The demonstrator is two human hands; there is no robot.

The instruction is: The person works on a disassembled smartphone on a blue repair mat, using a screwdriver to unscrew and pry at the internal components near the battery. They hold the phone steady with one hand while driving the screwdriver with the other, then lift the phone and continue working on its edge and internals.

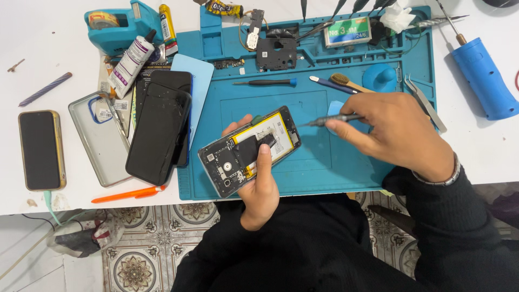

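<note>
Black long sleeves (454, 227) cover both arms to the wrists; a silver metal bracelet (440, 178) circles the wrist above the right hand (397, 132).

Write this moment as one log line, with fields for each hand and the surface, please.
left hand: holds opened phone, thumb on it | right hand: holds screwdriver, tip at phone's edge | surface: blue mat

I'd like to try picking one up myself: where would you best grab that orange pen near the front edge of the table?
Probably pinch the orange pen at mid-barrel, coming from above. It lies flat and slim on bare white table, long sides free, nothing touching it.
</note>
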